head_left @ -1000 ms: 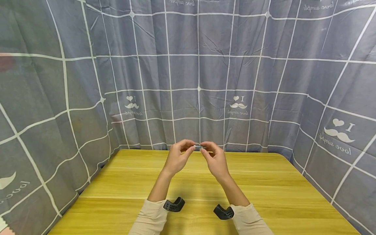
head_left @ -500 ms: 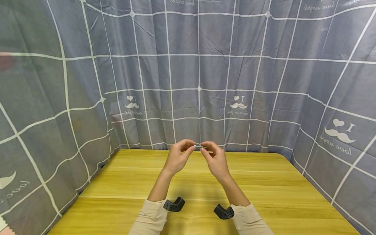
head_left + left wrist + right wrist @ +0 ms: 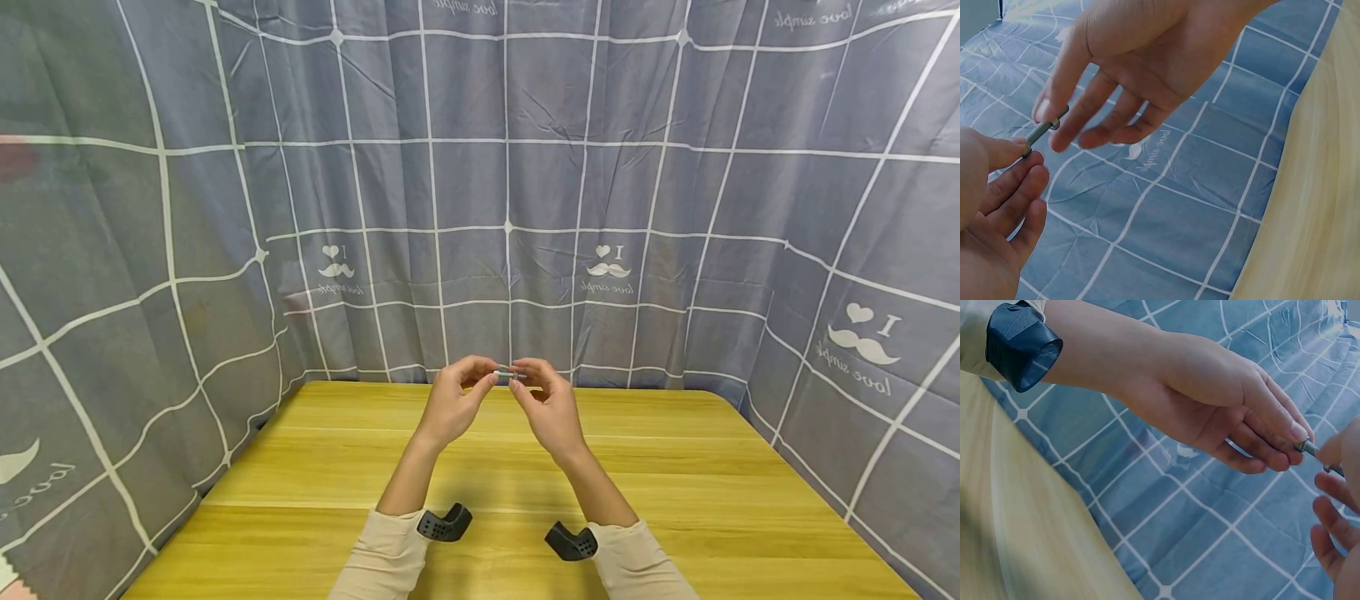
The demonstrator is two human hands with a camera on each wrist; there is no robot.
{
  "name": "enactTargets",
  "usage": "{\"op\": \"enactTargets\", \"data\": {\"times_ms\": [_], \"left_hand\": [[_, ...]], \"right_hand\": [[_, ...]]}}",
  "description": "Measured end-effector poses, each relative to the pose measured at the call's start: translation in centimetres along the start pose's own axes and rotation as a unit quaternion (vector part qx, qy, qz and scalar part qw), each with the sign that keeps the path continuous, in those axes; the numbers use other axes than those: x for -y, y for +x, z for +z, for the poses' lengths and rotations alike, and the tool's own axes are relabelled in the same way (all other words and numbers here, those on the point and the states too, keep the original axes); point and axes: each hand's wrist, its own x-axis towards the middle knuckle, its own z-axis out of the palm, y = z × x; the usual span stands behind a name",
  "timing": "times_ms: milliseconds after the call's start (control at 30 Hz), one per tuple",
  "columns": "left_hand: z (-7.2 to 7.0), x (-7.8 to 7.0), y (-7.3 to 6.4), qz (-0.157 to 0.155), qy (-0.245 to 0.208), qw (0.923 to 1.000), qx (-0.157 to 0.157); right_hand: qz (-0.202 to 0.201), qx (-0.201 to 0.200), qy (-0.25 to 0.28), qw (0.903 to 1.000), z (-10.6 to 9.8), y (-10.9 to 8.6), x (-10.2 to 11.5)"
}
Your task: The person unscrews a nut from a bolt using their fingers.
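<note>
Both hands are raised over the far part of the table, holding a metal bolt [image 3: 505, 374] sideways between them. The left hand [image 3: 452, 404] pinches the bolt's head end between thumb and fingers. Bare thread of the bolt [image 3: 1038, 133] shows between the two hands in the left wrist view. At the other end, the right hand [image 3: 553, 410] has its thumb and index finger at a small nut [image 3: 1055, 124] on the thread. The bolt's tip sticks out past the nut. The right hand's other fingers [image 3: 1100, 134] are loosely bent.
A yellow wood-grain table [image 3: 487, 475] lies below the hands. Grey checked curtains [image 3: 465, 183] enclose its back and sides. Each forearm has a beige sleeve and a black wrist camera [image 3: 445, 523] at the cuff.
The right thumb and fingertips have shifted very slightly left at the nut. The left hand and the bolt keep their place.
</note>
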Motion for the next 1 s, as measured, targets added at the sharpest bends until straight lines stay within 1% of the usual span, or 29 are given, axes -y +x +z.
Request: {"op": "enactTargets", "data": {"times_ms": [200, 400, 533, 733, 833, 933, 1000], "left_hand": [[0.01, 0.04, -0.01, 0.002, 0.002, 1.0000, -0.001], [0.00, 0.08, 0.01, 0.003, 0.002, 1.0000, 0.000], [-0.02, 0.14, 0.04, 0.003, 0.003, 1.0000, 0.000], [-0.06, 0.05, 0.02, 0.002, 0.001, 1.0000, 0.002], [-0.08, 0.00, 0.06, 0.003, -0.001, 1.0000, 0.003], [-0.09, 0.01, 0.10, 0.004, -0.002, 1.0000, 0.004], [-0.09, 0.05, 0.11, 0.003, -0.002, 1.0000, 0.003]], "right_hand": [[0.022, 0.000, -0.007, 0.9997, 0.00, -0.08, 0.08], [0.013, 0.003, -0.008, 0.9999, 0.02, -0.01, 0.07], [0.005, 0.011, 0.002, 0.9999, 0.05, 0.01, 0.13], [0.018, -0.008, 0.001, 0.9998, 0.09, 0.00, 0.13], [0.007, -0.015, -0.003, 0.9999, 0.11, 0.07, 0.08], [-0.009, -0.012, -0.001, 0.9999, 0.10, 0.10, 0.00], [-0.010, -0.007, 0.004, 0.9999, 0.09, 0.09, 0.01]]}}
